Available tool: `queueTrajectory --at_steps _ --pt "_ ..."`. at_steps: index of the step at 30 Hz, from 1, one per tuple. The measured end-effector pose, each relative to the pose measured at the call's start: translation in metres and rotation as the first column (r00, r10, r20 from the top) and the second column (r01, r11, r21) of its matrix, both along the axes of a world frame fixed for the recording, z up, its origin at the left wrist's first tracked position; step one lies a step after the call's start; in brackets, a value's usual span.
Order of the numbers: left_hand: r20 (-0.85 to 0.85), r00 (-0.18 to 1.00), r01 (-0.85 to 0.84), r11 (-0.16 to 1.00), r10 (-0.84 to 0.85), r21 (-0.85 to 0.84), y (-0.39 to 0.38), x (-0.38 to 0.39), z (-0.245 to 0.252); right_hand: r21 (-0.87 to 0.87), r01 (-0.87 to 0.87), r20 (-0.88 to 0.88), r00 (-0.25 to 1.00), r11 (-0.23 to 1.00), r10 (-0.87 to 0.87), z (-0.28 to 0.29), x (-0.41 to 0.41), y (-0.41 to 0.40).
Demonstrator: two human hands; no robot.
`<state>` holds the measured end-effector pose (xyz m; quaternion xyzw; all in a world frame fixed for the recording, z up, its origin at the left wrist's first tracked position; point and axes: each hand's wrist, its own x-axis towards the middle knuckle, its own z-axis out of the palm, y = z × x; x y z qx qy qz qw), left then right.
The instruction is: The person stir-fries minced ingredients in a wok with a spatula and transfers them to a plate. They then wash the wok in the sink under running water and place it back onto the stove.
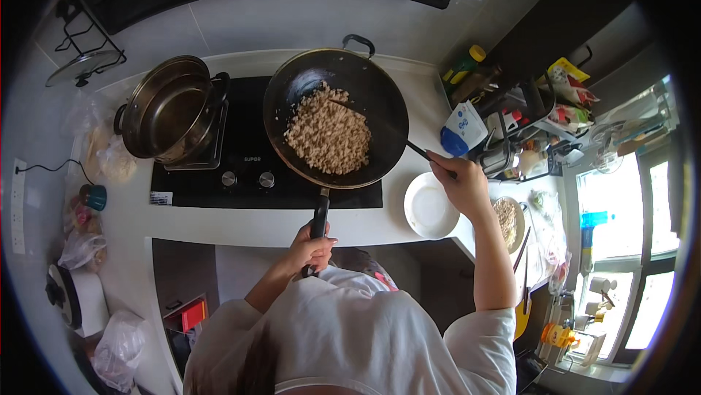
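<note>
My left hand (312, 250) grips the black handle (319, 217) of a dark wok (383, 115) over the right side of a black gas cooktop (246, 132). In the wok lies a heap of crumbly light-brown food (331, 137), perhaps minced meat. My right hand (463, 184) is closed around the thin black handle of a dark spatula (419, 150). The spatula's blade reaches into the wok, its far edge in the food. Below my right hand, a white bowl (430, 206) stands on the counter, partly covered by the hand.
A steel pot (175, 115) stands on the cooktop's left side. At right are a seasoning rack (509, 137), a white-and-blue pouch (465, 124) and a dish of pale shredded food (506, 220). Plastic bags (118, 348) and a white appliance (87, 296) line the left counter.
</note>
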<state>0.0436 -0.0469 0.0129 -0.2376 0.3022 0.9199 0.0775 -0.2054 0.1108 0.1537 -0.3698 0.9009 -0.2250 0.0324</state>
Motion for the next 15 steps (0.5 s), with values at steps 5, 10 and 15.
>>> queueTrajectory --at_steps 5,10,15 --pt "-0.085 0.993 0.071 0.988 -0.084 -0.139 0.029 0.029 0.016 0.000 -0.020 -0.144 0.989 1.000 0.020 -0.011 -0.008 0.013" --pt "-0.080 0.994 0.066 0.985 -0.079 -0.157 0.064 0.004 0.022 0.059 -0.075 -0.383 0.919 0.995 0.092 -0.026 -0.046 -0.004" --pt "-0.085 0.995 0.039 0.989 -0.052 -0.144 0.109 -0.003 0.011 0.248 -0.111 -0.327 0.925 0.962 0.192 -0.027 -0.051 0.068"
